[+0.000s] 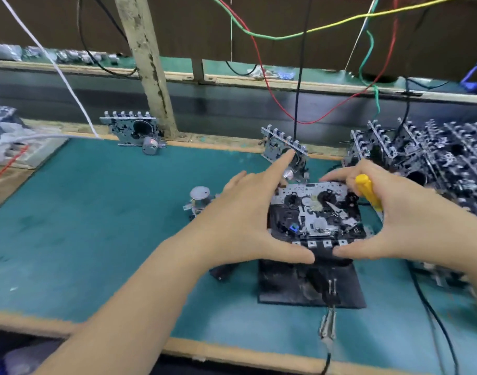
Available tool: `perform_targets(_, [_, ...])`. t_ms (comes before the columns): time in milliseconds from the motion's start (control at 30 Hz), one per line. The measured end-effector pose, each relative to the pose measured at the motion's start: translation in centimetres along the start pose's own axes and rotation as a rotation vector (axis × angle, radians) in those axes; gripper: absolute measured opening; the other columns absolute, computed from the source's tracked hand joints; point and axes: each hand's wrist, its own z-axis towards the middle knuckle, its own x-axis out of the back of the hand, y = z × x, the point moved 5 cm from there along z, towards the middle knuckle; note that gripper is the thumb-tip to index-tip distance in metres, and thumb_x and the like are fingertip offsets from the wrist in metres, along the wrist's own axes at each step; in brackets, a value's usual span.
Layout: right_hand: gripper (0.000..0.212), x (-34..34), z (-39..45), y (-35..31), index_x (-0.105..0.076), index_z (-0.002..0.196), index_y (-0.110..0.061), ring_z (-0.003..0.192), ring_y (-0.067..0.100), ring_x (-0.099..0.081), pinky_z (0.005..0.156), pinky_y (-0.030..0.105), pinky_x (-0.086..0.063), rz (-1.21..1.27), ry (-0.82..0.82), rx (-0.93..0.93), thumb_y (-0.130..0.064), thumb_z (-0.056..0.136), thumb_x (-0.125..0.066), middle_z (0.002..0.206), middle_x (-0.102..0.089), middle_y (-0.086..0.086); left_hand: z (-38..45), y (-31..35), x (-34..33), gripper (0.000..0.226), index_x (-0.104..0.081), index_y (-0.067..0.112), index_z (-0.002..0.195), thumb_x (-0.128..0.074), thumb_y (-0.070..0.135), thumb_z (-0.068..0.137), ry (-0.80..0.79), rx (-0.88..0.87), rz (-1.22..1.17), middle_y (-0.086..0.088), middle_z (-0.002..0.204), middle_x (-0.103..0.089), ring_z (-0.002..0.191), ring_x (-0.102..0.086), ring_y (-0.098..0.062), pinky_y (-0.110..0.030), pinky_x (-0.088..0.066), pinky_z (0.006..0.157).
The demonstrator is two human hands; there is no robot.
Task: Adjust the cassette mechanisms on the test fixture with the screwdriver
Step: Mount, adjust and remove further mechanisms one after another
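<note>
Hands frame the cassette mechanism (314, 212) on its fixture (291, 285): left hand (248, 212) fingers wide, right hand (402, 209) gripping the yellow screwdriver (368, 194); stacked mechanisms (435, 158) crowd the surface (96, 212) at right.

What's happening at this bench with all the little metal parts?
A person is working on a cassette mechanism sitting on a black test fixture on a green mat. Both hands frame it: the left hand at its left side, thumb at the front edge, and the right hand opposite, with a yellow-handled screwdriver tucked in its fingers. More mechanisms are stacked at the right.
</note>
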Motion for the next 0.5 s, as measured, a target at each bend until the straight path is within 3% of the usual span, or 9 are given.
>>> perform_targets(100, [0.093,-1.0,-0.2,1.7,-0.045,0.126,-0.055,0.115,-0.019,-0.046,0.085,-0.004,-0.031,0.04,-0.016,-0.033,-0.065,0.044,-0.087,0.119,-0.051,-0.037,0.0,-1.8,-1.4,0.135,0.005,0.046,0.157,-0.086,0.066,0.059,-0.092,0.007,0.016,0.014,0.153,-0.038,0.134,-0.024,-0.004,-0.018,-0.023,0.103])
perform_targets(200, [0.088,-1.7,-0.1,2.3,-0.044,0.12,-0.059,0.12,-0.012,-0.049,0.094,0.01,-0.038,0.108,-0.021,-0.083,-0.062,0.045,-0.089,0.128,-0.053,-0.032,-0.3,-2.5,-1.5,0.128,0.004,0.06,0.148,-0.088,0.061,0.059,-0.069,0.039,-0.035,0.02,0.147,-0.043,0.13,-0.028,0.01,-0.002,-0.027,0.093])
perform_targets(267, [0.087,-2.0,-0.3,2.8,-0.044,0.12,-0.058,0.119,-0.02,-0.045,0.09,0.006,-0.038,0.14,-0.013,-0.099,-0.06,0.045,-0.089,0.125,-0.052,-0.039,-0.3,-2.9,-1.4,0.125,0.003,0.067,0.141,-0.089,0.061,0.056,-0.05,0.072,-0.065,0.028,0.143,-0.043,0.126,-0.026,0.019,0.003,-0.023,0.095])
perform_targets(400, [0.086,-2.7,-0.6,3.3,-0.043,0.118,-0.059,0.113,-0.034,-0.036,0.081,-0.001,-0.037,0.152,-0.024,-0.117,-0.063,0.046,-0.089,0.117,-0.048,-0.044,-0.1,-3.6,-1.5,0.127,0.001,0.067,0.144,-0.091,0.057,0.057,-0.068,0.109,-0.074,0.036,0.146,-0.041,0.135,-0.028,0.01,-0.001,-0.025,0.094])
perform_targets(500, [0.088,-2.9,-0.5,3.4,-0.043,0.121,-0.06,0.113,-0.033,-0.037,0.081,0.001,-0.037,0.157,-0.011,-0.125,-0.067,0.044,-0.087,0.119,-0.045,-0.043,0.1,-3.9,-1.5,0.13,-0.003,0.057,0.153,-0.092,0.052,0.059,-0.085,0.126,-0.077,0.038,0.146,-0.041,0.136,-0.03,0.008,-0.002,-0.026,0.092])
